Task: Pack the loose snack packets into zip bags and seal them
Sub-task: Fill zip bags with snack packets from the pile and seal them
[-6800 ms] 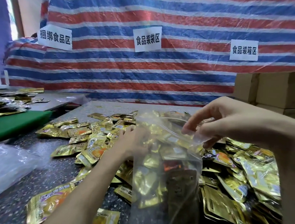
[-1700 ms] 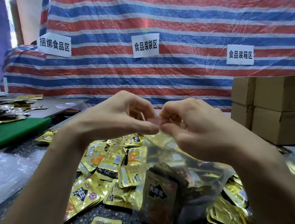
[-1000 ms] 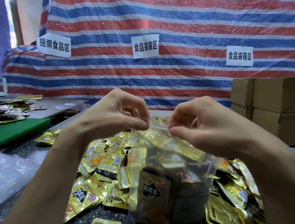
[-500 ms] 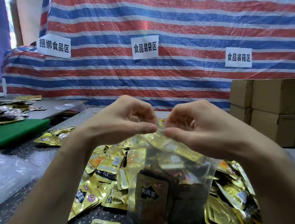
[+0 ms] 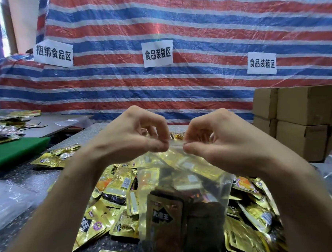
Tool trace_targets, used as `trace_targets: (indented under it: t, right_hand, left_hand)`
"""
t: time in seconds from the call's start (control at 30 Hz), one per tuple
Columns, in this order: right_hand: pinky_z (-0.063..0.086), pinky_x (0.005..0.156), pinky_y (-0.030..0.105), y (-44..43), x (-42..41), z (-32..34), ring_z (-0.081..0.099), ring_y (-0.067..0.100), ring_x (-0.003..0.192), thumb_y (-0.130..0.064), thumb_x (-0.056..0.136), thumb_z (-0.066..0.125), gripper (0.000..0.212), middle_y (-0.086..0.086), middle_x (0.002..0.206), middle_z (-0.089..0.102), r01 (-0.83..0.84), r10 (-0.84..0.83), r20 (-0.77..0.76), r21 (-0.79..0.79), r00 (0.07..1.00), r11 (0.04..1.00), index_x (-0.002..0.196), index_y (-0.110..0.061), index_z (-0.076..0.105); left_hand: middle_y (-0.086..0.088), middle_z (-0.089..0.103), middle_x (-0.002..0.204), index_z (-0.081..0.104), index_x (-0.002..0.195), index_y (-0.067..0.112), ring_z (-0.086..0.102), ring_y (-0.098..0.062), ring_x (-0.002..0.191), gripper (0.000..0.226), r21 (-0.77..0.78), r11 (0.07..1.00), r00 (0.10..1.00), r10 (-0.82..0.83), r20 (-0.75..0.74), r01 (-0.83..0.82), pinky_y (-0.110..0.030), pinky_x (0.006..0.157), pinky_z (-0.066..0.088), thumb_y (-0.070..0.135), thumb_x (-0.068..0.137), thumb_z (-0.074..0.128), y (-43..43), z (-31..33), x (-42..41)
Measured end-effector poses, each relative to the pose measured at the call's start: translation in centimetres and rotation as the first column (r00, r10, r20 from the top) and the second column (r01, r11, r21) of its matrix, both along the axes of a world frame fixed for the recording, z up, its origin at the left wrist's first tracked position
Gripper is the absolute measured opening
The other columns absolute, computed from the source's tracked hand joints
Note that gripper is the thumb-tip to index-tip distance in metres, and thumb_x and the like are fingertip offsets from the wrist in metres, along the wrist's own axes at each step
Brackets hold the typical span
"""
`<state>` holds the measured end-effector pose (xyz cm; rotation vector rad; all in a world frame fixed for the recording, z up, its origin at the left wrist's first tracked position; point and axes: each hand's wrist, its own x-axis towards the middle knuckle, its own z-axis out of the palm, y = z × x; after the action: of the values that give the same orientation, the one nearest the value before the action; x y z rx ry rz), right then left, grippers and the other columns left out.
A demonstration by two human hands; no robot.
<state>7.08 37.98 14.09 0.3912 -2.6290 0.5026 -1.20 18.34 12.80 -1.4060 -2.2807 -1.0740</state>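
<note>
Pinching 1 zip bag [image 5: 185,184] top: left hand [image 5: 130,135], right hand [image 5: 223,141]; 3 signs [image 5: 157,53]; maybe 4 cartons [image 5: 303,105].

The left forearm [image 5: 63,197] and right forearm [image 5: 291,198] - both bare - rise from the lower corners of the view and converge at its middle. The left hand [image 5: 130,135] and right hand [image 5: 223,141] are held level, thumb tips almost touching. Each hand has its fingers curled over and down onto the thumb - a pinch on the top edge of the zip bag [image 5: 187,184], which hangs below them.
</note>
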Motion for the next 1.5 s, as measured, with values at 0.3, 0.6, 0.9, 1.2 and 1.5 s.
trace_targets:
  t: [0.3, 0.6, 0.9, 1.2, 1.5]
  right_hand:
    - [0.054, 0.074, 0.036, 0.4, -0.1, 0.1, 0.062, 0.005, 0.076, -0.031, 0.091, 0.067, 0.01, -0.012, 0.079, 0.069, -0.036, 0.037, 0.054, -0.022, 0.998, 0.999, 0.082, -0.029, 0.07]
    - [0.053, 0.069, 0.035, 1.1, 0.0, 0.2, 0.062, 0.009, 0.073, -0.026, 0.092, 0.069, 0.012, -0.006, 0.08, 0.07, -0.056, 0.059, 0.071, -0.044, 0.996, 0.997, 0.081, -0.028, 0.07]
    - [0.038, 0.059, 0.017, 2.2, -0.2, 0.2, 0.055, 0.0, 0.062, -0.022, 0.09, 0.072, 0.014, -0.006, 0.072, 0.068, -0.089, 0.098, 0.079, -0.101, 0.992, 0.991, 0.076, -0.024, 0.072]
    - [0.05, 0.061, 0.027, 2.6, -0.3, 0.1, 0.063, 0.018, 0.068, -0.024, 0.081, 0.082, 0.006, 0.002, 0.075, 0.073, -0.2, 0.214, 0.027, -0.26, 0.977, 0.945, 0.076, -0.023, 0.078]
    - [0.04, 0.058, 0.053, 2.1, -0.7, -0.1, 0.045, 0.024, 0.062, -0.016, 0.083, 0.08, 0.011, 0.032, 0.078, 0.061, -0.178, 0.199, 0.052, -0.271, 0.979, 0.946, 0.075, -0.018, 0.074]
  left_hand:
    - [0.02, 0.06, 0.061, 0.071, 0.073, 0.018, 0.048, 0.001, 0.055, 0.014, -0.052, 0.999, 0.998, 0.008, -0.059, -0.011, -0.009, 0.053, 0.037, 0.01, 0.083, 0.076, 0.5, 0.3, 1.0]
    - [0.014, 0.067, 0.075, 0.071, 0.08, 0.028, 0.056, -0.004, 0.064, 0.009, -0.13, 0.99, 0.996, 0.043, -0.073, -0.053, -0.016, 0.056, 0.043, 0.033, 0.087, 0.07, 1.1, 0.1, 1.4]
    - [0.005, 0.067, 0.07, 0.071, 0.076, 0.023, 0.06, -0.009, 0.067, 0.012, -0.089, 0.989, 0.991, 0.116, -0.059, -0.121, -0.028, 0.062, 0.048, 0.024, 0.088, 0.069, 0.9, 0.1, 1.1]
    - [0.007, 0.068, 0.071, 0.071, 0.077, 0.022, 0.062, -0.012, 0.071, 0.01, -0.039, 0.996, 0.993, 0.073, -0.089, -0.076, -0.025, 0.062, 0.048, 0.026, 0.086, 0.07, 1.1, 0.3, 1.4]
    - [0.01, 0.068, 0.075, 0.072, 0.08, 0.026, 0.061, -0.009, 0.07, 0.019, -0.047, 0.995, 0.992, 0.086, -0.092, -0.09, -0.026, 0.06, 0.05, 0.044, 0.084, 0.067, 1.9, -0.2, 1.7]
